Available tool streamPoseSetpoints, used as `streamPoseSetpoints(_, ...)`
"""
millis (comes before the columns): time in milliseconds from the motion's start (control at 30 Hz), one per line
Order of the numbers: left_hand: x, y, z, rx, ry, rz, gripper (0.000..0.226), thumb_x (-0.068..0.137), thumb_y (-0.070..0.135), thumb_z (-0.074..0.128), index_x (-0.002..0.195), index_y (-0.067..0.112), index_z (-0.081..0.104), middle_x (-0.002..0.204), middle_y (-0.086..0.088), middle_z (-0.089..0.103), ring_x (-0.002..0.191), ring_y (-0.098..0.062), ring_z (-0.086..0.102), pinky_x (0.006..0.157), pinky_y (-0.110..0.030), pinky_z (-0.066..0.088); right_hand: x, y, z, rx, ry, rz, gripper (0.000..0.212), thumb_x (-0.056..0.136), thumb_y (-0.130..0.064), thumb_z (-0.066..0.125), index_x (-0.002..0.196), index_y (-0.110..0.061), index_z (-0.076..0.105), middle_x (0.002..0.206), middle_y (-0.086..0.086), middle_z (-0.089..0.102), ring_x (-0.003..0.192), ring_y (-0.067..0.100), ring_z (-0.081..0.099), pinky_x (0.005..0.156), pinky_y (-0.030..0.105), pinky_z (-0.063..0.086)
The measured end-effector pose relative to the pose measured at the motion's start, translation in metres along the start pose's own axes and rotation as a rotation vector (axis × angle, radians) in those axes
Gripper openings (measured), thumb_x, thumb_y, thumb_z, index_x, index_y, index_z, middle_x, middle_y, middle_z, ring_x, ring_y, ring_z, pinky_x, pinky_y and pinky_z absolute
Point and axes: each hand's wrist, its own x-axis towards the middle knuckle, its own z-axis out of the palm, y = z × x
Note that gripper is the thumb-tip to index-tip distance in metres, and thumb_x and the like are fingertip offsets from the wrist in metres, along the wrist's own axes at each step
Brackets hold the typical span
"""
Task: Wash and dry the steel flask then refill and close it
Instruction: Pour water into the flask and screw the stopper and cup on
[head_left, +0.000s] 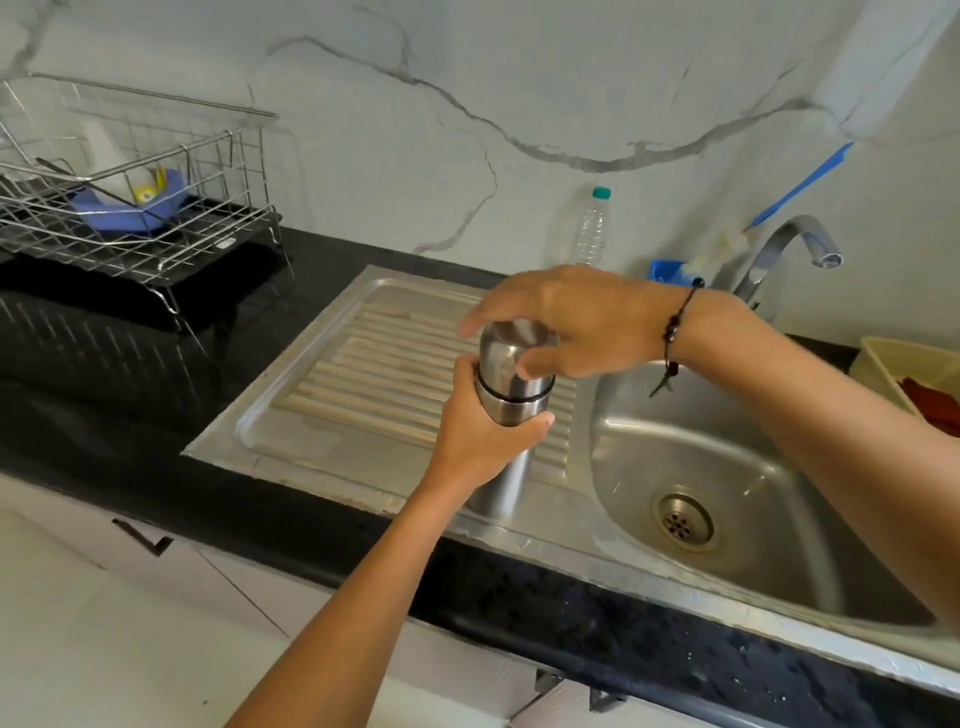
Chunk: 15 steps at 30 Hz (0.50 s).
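The steel flask (506, 415) is gripped around its middle by the left hand (480, 436), with the fingers wrapped behind the body and the thumb laid across the front just under the dark ring. The flask's cap (514, 345) is held from above by the right hand (566, 319), the thumb pressed on its near side and the fingers curled over the far side. The flask is kept upright, its base set on the front edge of the ribbed steel drainboard (374, 374), just left of the sink basin (727, 467). A black cord bracelet (675, 332) is worn on the right wrist. Behind the hands, a clear plastic bottle with a green cap (592, 228) is seen standing against the marble wall, near a blue brush (779, 208) and the curved tap (784, 249). Far to the left, a wire dish rack (130, 208) is placed on the black counter (156, 389).
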Motion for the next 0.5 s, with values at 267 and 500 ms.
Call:
streamPoseSetpoints(267,0.001,0.001,0.001,0.018,-0.027,-0.011,0.067,0.068,0.019,0.083,0.117,0.026,0.039,0.104,0.008,0.06,0.087,0.005,0.061,0.069,-0.013,0.052,0.008,-0.005,0.018,-0.342,0.238,0.287,0.074,0.083,-0.071,0.011,0.094,-0.014,0.056,0.068,0.0,0.047,0.07,0.021,0.051,0.054,0.028,0.034)
streamPoseSetpoints(500,0.001,-0.001,0.001,0.001,-0.013,0.016,0.076,0.065,0.023,0.083,0.124,0.032,0.036,0.112,0.007,0.062,0.099,-0.006,0.064,0.079,-0.022,0.055,0.006,0.007,0.01,-0.111,-0.003,-0.092,0.044,0.087,-0.027,0.055,0.13,-0.036,0.047,0.12,0.002,0.05,0.096,0.012,0.046,0.078,0.026,0.038)
